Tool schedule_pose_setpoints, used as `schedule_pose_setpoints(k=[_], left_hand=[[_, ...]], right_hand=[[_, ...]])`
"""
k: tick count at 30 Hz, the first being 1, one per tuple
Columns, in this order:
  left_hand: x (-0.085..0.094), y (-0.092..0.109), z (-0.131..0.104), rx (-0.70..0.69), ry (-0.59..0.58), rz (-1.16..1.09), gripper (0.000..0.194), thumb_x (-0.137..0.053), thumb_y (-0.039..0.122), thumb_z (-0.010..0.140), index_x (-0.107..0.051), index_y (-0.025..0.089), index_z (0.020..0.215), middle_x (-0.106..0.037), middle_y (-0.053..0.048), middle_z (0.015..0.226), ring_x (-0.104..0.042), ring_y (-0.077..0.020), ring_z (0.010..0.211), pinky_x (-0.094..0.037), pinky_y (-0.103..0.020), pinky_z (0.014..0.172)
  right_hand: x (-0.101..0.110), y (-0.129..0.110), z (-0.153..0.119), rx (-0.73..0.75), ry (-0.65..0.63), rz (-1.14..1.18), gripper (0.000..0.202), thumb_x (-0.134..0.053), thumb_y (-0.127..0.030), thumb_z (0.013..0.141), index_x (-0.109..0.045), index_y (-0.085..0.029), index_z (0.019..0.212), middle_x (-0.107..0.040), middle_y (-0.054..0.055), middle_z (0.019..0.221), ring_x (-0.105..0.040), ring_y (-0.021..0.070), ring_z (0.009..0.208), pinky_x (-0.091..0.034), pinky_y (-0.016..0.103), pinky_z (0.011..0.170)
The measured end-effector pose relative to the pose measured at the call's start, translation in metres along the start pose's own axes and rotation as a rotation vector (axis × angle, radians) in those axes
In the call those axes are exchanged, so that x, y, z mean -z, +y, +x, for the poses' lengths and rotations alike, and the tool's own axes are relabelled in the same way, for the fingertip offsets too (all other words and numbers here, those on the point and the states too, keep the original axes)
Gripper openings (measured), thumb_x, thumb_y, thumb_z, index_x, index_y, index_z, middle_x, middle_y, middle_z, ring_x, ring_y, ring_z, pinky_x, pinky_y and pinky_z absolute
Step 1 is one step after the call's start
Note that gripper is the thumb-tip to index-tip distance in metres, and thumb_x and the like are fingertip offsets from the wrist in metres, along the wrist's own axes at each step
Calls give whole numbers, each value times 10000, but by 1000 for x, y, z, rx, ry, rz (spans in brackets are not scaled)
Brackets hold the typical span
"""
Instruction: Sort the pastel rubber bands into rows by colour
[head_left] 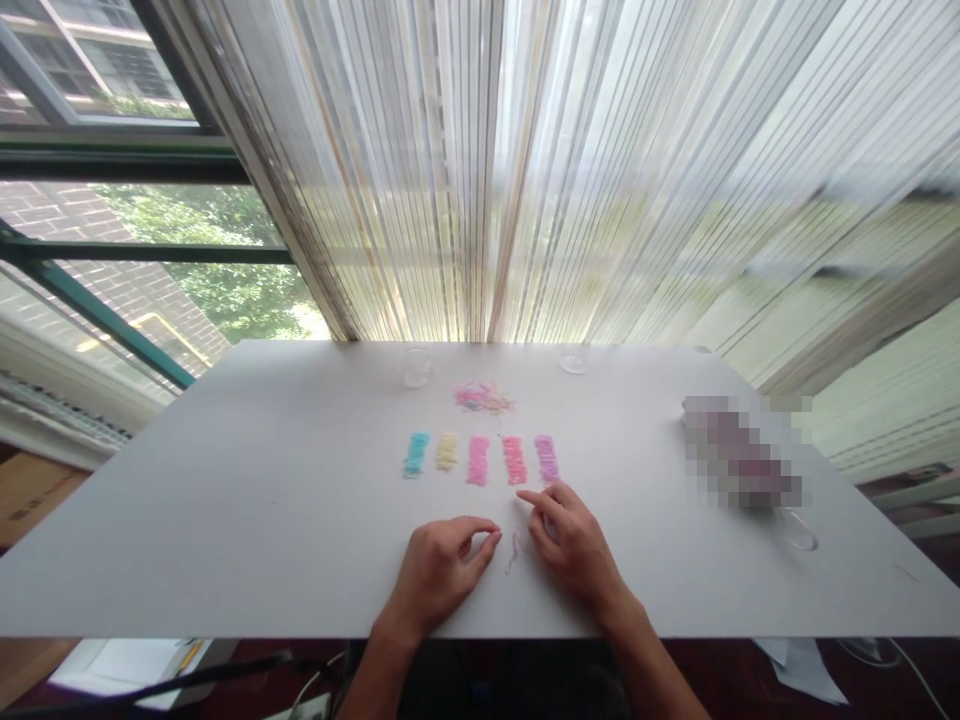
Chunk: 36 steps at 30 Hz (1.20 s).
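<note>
While the left hand (442, 568) is poised over the near side of the white table (285, 560), thumb and forefinger tips pressed together (too small to say whether anything is trapped there), the right hand (576, 545) faces it, forefinger stretched leftward, other fingers curled; whether those grasp anything is impossible to make out. And look between them: thin pinkish bits (514, 550) lie just right of the left pinch, just left of the right hand's curled fingers, strung out roughly away from the person. Neither hand is plainly nearer!

Beyond come five strips, all running lengthwise away: blue strip (415, 455), yellow strip (447, 452), pink strip (478, 461), coral strip (514, 460), purple strip (547, 458). That stretched forefinger points just short of the coral one. Farther on, there's a mixed heap (482, 398), then a clear container (417, 370) and a clear disc (572, 365); off right, a pixelated object (742, 455). Behind everything hangs the striped curtain (450, 180).
</note>
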<state>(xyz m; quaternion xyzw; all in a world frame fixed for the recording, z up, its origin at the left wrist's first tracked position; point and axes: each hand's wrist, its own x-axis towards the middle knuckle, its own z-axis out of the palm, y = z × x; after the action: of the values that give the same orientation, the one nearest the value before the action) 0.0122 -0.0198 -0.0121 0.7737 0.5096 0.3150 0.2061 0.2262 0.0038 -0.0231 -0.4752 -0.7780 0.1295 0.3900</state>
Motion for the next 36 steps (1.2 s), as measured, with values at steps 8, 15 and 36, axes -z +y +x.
schedule_pose_setpoints(k=[8, 15, 36], left_hand=[[2, 19, -19, -113, -31, 151, 237, -847, 207, 758, -703, 222, 946, -695, -18, 867, -640, -220, 780, -474, -330, 726], [-19, 17, -19, -197, 87, 208, 143, -612, 127, 942, -660, 223, 848, -648, -1, 754, -601, -204, 690, -422, -330, 673], [2, -4, -6, 22, -131, -254, 199, -552, 339, 1022, -688, 217, 942, -711, -7, 842, -616, -143, 687, -476, -236, 671]], right_hand=[[18, -13, -18, -100, -151, 150, 256, -524, -113, 947, -709, -237, 1072, -656, 57, 943, -664, 209, 888, -572, 345, 806], [12, -9, -25, -88, -74, 150, 225, -542, -98, 943, -698, -238, 1024, -648, 51, 910, -662, 215, 857, -565, 343, 773], [3, -22, -17, 92, -68, 228, 132, -643, -127, 939, -698, -227, 1005, -671, 46, 872, -642, 195, 813, -557, 312, 710]])
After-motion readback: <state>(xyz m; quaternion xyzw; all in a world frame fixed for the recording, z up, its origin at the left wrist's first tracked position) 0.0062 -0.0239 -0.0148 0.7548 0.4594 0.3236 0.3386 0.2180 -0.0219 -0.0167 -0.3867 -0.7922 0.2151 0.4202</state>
